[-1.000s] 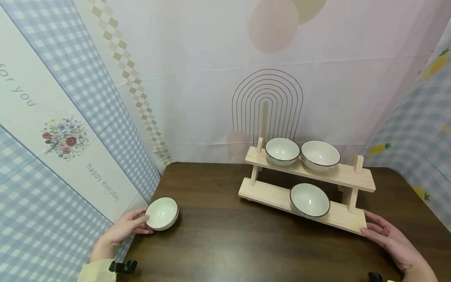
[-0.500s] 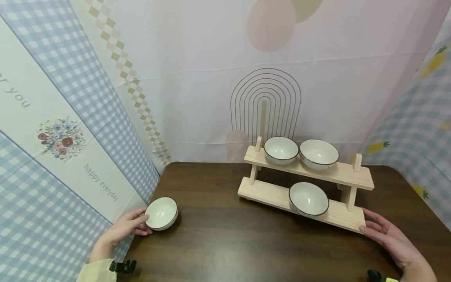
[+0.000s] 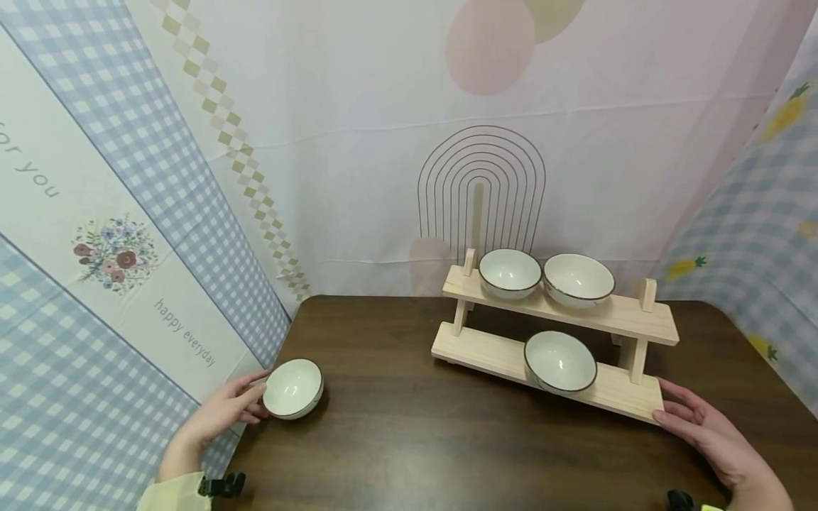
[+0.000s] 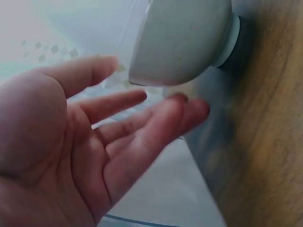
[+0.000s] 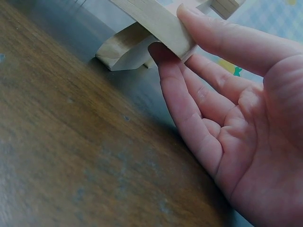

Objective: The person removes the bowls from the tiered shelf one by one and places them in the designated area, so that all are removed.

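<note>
Wooden rack (image 3: 482, 349): on the table (image 3: 383, 447), right half; long axis crosswise, right end slanting nearer the person.
Right hand (image 3: 709, 431): fingers pinching the lower shelf's (image 3: 623, 392) right end, thumb on top.
Left hand (image 3: 220, 413): fingers loosely spread, just beside the lone bowl (image 3: 294, 388), apart from it.
Upper shelf (image 3: 629, 317): two-bowl row, left bowl (image 3: 510, 275) beside right bowl (image 3: 578, 280).
Lower shelf: front bowl (image 3: 560, 361), hiding part of its edge.

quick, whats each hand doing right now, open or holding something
Left hand: open, beside the lone bowl, not gripping it.
Right hand: holding the end of the wooden rack's lower shelf.
</note>
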`<state>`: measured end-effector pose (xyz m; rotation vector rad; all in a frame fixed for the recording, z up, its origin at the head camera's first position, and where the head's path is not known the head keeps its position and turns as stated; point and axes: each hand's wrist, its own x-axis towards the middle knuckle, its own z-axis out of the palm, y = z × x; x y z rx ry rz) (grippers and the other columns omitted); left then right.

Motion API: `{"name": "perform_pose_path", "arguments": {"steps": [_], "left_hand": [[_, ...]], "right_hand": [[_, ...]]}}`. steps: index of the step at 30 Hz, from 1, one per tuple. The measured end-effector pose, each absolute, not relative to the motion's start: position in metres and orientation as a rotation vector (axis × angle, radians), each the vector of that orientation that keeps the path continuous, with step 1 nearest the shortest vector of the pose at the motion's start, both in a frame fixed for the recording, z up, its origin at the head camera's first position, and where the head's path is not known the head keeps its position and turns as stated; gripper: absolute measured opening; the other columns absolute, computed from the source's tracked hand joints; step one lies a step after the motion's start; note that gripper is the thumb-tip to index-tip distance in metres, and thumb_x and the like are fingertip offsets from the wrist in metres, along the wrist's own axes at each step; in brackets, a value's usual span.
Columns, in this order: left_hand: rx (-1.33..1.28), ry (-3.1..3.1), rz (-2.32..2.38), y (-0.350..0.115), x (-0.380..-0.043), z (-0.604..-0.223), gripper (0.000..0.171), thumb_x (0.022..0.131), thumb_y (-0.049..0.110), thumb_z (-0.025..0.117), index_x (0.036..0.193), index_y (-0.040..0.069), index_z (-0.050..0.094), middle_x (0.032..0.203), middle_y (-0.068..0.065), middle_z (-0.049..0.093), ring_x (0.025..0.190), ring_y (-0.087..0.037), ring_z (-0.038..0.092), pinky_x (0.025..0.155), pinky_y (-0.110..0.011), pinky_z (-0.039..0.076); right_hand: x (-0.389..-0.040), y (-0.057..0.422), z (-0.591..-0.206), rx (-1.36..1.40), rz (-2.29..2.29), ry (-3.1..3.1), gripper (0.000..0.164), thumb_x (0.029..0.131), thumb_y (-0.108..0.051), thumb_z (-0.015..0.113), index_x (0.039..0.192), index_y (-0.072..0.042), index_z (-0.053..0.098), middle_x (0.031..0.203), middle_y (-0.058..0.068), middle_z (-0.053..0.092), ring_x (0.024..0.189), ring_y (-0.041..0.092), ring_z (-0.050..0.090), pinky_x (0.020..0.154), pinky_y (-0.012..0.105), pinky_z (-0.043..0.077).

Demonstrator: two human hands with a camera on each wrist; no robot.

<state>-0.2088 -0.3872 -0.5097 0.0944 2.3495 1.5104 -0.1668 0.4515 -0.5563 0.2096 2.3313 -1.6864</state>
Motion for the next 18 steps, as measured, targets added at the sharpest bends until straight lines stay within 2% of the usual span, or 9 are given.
{"name": "perform_pose_path", "arguments": {"steps": [3, 6, 10, 14, 18], "left_hand": [[0.081, 2.551, 1.385, -0.381, -0.207, -0.503, 0.063, 0.115, 0.024, 0.052, 0.156, -0.019, 0.032, 0.121, -0.028, 0.067, 0.097, -0.034, 0.073, 0.080, -0.043, 0.063], [0.098, 2.768, 1.190, -0.373, -0.207, -0.494, 0.059, 0.114, 0.025, 0.053, 0.152, -0.018, 0.041, 0.121, -0.029, 0.067, 0.102, -0.038, 0.071, 0.083, -0.048, 0.061], [0.115, 2.904, 1.075, -0.360, -0.205, -0.481, 0.059, 0.114, 0.030, 0.053, 0.153, -0.013, 0.047, 0.130, -0.031, 0.066, 0.118, -0.048, 0.066, 0.095, -0.058, 0.055], [0.167, 2.952, 1.162, -0.344, -0.207, -0.468, 0.055, 0.114, 0.030, 0.054, 0.153, -0.010, 0.050, 0.141, -0.030, 0.062, 0.132, -0.048, 0.059, 0.107, -0.061, 0.049], [0.238, 2.977, 1.284, -0.324, -0.215, -0.460, 0.049, 0.113, 0.025, 0.057, 0.150, -0.006, 0.055, 0.144, -0.026, 0.063, 0.134, -0.043, 0.058, 0.109, -0.059, 0.048]], "right_hand": [[-0.166, 0.451, -0.557, 0.180, -1.706, 2.332, 0.077, 0.112, -0.021, 0.058, 0.170, -0.007, 0.010, 0.119, -0.016, 0.066, 0.106, -0.003, 0.065, 0.084, 0.021, 0.054], [-0.165, 0.452, -0.557, 0.152, -1.744, 2.315, 0.069, 0.112, -0.017, 0.057, 0.168, -0.015, 0.016, 0.116, -0.020, 0.067, 0.106, -0.002, 0.065, 0.084, 0.021, 0.054], [-0.165, 0.452, -0.557, 0.151, -1.738, 2.315, 0.066, 0.112, -0.017, 0.057, 0.167, -0.020, 0.020, 0.116, -0.022, 0.066, 0.106, -0.002, 0.065, 0.083, 0.021, 0.054], [-0.167, 0.452, -0.558, 0.196, -1.696, 2.322, 0.071, 0.112, -0.023, 0.059, 0.168, -0.019, 0.017, 0.118, -0.017, 0.065, 0.106, -0.002, 0.064, 0.083, 0.022, 0.054], [-0.169, 0.453, -0.557, 0.218, -1.675, 2.321, 0.076, 0.112, -0.026, 0.059, 0.170, -0.015, 0.012, 0.122, -0.011, 0.064, 0.105, -0.001, 0.065, 0.083, 0.024, 0.054]]}}
